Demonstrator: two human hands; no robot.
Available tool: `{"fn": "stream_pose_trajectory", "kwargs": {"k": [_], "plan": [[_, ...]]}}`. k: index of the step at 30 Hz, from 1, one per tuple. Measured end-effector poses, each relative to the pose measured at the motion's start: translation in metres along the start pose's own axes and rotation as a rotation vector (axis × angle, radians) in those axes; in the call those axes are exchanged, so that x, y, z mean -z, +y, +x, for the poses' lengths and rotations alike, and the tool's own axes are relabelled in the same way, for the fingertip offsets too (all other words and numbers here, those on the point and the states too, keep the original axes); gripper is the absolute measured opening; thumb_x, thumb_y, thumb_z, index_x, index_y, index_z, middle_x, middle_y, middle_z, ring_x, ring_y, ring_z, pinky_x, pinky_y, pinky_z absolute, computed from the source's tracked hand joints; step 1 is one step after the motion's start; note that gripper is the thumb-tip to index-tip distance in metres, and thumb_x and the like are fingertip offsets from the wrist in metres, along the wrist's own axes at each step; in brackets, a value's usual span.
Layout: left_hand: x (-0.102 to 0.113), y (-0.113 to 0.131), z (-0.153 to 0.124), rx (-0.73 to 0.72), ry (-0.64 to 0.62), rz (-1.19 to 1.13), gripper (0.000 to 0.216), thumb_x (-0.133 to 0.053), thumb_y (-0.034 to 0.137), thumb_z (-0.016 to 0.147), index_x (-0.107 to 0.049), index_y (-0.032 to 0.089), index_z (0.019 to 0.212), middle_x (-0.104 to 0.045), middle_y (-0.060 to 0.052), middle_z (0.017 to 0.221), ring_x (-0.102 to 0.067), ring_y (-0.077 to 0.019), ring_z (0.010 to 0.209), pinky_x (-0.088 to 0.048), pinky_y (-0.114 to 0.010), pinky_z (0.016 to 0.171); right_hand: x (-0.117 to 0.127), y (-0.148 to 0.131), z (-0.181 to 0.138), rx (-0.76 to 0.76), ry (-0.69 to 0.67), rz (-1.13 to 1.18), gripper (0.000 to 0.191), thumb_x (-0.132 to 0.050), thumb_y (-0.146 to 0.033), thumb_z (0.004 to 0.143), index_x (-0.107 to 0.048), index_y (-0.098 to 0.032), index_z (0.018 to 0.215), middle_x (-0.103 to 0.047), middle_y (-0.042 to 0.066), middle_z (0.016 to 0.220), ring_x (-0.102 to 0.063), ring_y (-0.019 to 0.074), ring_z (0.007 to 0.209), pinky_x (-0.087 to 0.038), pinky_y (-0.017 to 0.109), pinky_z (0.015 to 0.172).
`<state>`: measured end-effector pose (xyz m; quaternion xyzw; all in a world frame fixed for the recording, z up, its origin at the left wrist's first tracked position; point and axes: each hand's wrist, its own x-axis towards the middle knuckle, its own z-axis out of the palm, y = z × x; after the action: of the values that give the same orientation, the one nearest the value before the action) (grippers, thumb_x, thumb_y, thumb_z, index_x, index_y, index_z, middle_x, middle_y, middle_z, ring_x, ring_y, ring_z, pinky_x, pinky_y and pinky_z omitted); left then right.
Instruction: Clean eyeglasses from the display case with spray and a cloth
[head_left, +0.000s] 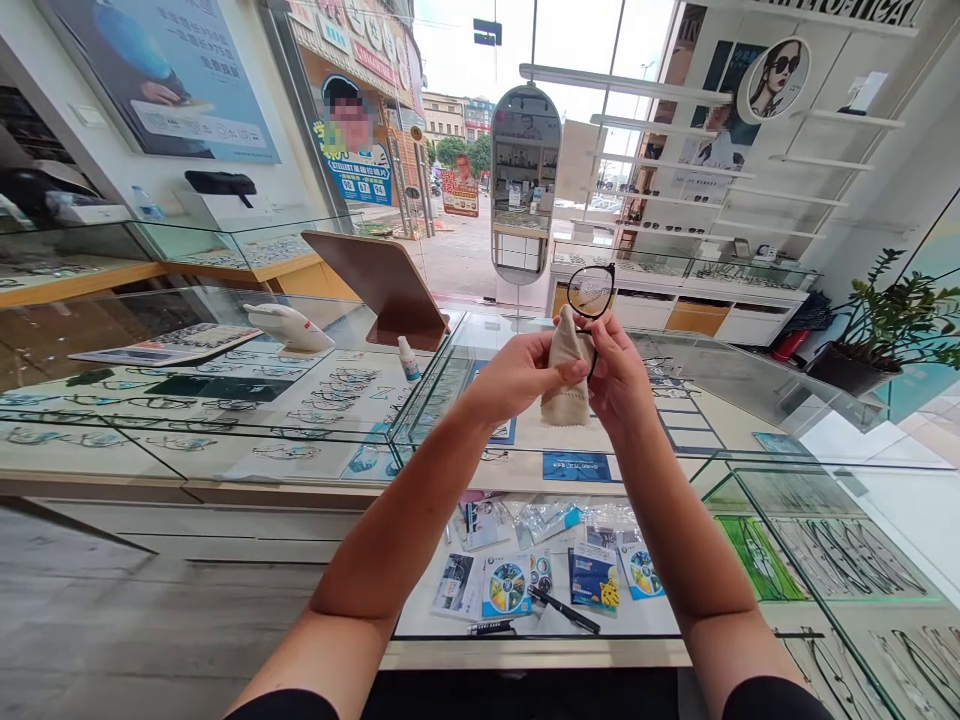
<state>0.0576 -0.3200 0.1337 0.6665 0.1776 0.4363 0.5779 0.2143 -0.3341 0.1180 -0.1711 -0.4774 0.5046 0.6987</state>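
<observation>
Both hands are raised above a glass display counter. My left hand is closed in a pinch on a beige cleaning cloth, which hangs down from the fingers. My right hand is closed on a pair of black-framed glasses. One round lens stands up above the fingers; the other lens is wrapped in the cloth between the two hands.
Glass counters full of spectacle frames run left and right. A small spray bottle, a tilted mirror stand and a white holder sit on the left counter. Leaflets and a pen lie on the lower shelf. A potted plant stands right.
</observation>
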Motion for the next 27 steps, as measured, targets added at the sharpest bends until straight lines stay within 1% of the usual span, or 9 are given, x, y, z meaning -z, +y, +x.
{"fn": "stream_pose_trajectory", "kwargs": {"k": [5, 9, 13, 15, 17, 19, 23, 25, 27], "plan": [[-0.009, -0.009, 0.003, -0.053, 0.062, -0.053, 0.060, -0.111, 0.052, 0.061, -0.080, 0.015, 0.096, -0.074, -0.002, 0.087, -0.062, -0.0140, 0.077, -0.051, -0.026, 0.071, 0.000, 0.001, -0.001, 0.042, 0.013, -0.030, 0.043, -0.096, -0.058, 0.084, -0.064, -0.031, 0.092, -0.085, 0.000, 0.117, -0.078, 0.0230, 0.113, -0.067, 0.038, 0.099], [-0.012, -0.014, 0.006, -0.114, 0.124, -0.047, 0.059, -0.107, 0.061, 0.068, -0.079, 0.015, 0.092, -0.074, -0.002, 0.084, -0.061, -0.0132, 0.074, -0.050, -0.026, 0.068, -0.003, 0.008, -0.003, 0.064, 0.019, 0.002, 0.039, -0.094, -0.056, 0.088, -0.065, -0.032, 0.095, -0.084, -0.003, 0.123, -0.078, 0.0193, 0.116, -0.065, 0.036, 0.105], [-0.013, -0.015, 0.007, -0.155, 0.230, -0.043, 0.062, -0.096, 0.075, 0.079, -0.076, 0.016, 0.082, -0.069, -0.002, 0.075, -0.056, -0.0115, 0.067, -0.044, -0.025, 0.061, -0.010, 0.011, -0.004, 0.061, -0.013, -0.026, 0.046, -0.096, -0.062, 0.083, -0.063, -0.033, 0.095, -0.083, -0.002, 0.121, -0.077, 0.0220, 0.123, -0.067, 0.038, 0.102], [-0.012, -0.015, 0.008, -0.147, 0.238, -0.033, 0.063, -0.092, 0.078, 0.082, -0.077, 0.016, 0.082, -0.067, -0.001, 0.073, -0.055, -0.0112, 0.065, -0.042, -0.025, 0.059, -0.012, 0.011, -0.005, 0.060, -0.033, -0.040, 0.048, -0.096, -0.063, 0.082, -0.061, -0.033, 0.096, -0.083, -0.002, 0.118, -0.077, 0.0239, 0.124, -0.067, 0.040, 0.099], [-0.010, -0.014, 0.008, -0.124, 0.197, -0.036, 0.064, -0.093, 0.079, 0.081, -0.079, 0.016, 0.088, -0.068, -0.001, 0.075, -0.057, -0.0119, 0.068, -0.044, -0.025, 0.061, -0.012, 0.011, -0.005, 0.066, -0.036, -0.046, 0.047, -0.095, -0.062, 0.083, -0.061, -0.033, 0.096, -0.082, -0.002, 0.116, -0.077, 0.0236, 0.120, -0.068, 0.040, 0.097], [-0.007, -0.013, 0.008, -0.103, 0.129, -0.056, 0.065, -0.096, 0.077, 0.078, -0.080, 0.016, 0.098, -0.071, -0.002, 0.081, -0.063, -0.0141, 0.076, -0.049, -0.025, 0.068, -0.011, 0.010, -0.005, 0.077, -0.026, -0.045, 0.045, -0.095, -0.060, 0.085, -0.061, -0.032, 0.094, -0.082, -0.003, 0.113, -0.078, 0.0212, 0.109, -0.067, 0.037, 0.091], [0.004, -0.010, 0.004, -0.041, -0.061, -0.053, 0.059, -0.103, 0.058, 0.078, -0.080, 0.016, 0.114, -0.077, -0.006, 0.100, -0.069, -0.0189, 0.094, -0.055, -0.028, 0.081, -0.004, 0.009, -0.004, 0.077, -0.020, -0.020, 0.035, -0.092, -0.054, 0.093, -0.066, -0.032, 0.095, -0.078, -0.005, 0.099, -0.070, 0.0152, 0.082, -0.063, 0.029, 0.076], [0.010, -0.008, 0.001, -0.022, -0.135, -0.039, 0.056, -0.103, 0.052, 0.080, -0.079, 0.017, 0.116, -0.077, -0.006, 0.102, -0.067, -0.0164, 0.091, -0.053, -0.026, 0.078, -0.001, 0.009, -0.003, 0.067, -0.017, -0.008, 0.034, -0.092, -0.053, 0.093, -0.067, -0.031, 0.096, -0.078, -0.005, 0.098, -0.067, 0.0144, 0.078, -0.062, 0.028, 0.073], [0.015, -0.005, 0.000, -0.010, -0.177, -0.029, 0.055, -0.102, 0.054, 0.082, -0.078, 0.017, 0.114, -0.074, -0.004, 0.097, -0.063, -0.0133, 0.083, -0.051, -0.025, 0.074, -0.001, 0.008, -0.003, 0.054, -0.012, -0.007, 0.036, -0.094, -0.055, 0.090, -0.068, -0.031, 0.096, -0.078, -0.004, 0.098, -0.068, 0.0152, 0.078, -0.062, 0.029, 0.074]]}}
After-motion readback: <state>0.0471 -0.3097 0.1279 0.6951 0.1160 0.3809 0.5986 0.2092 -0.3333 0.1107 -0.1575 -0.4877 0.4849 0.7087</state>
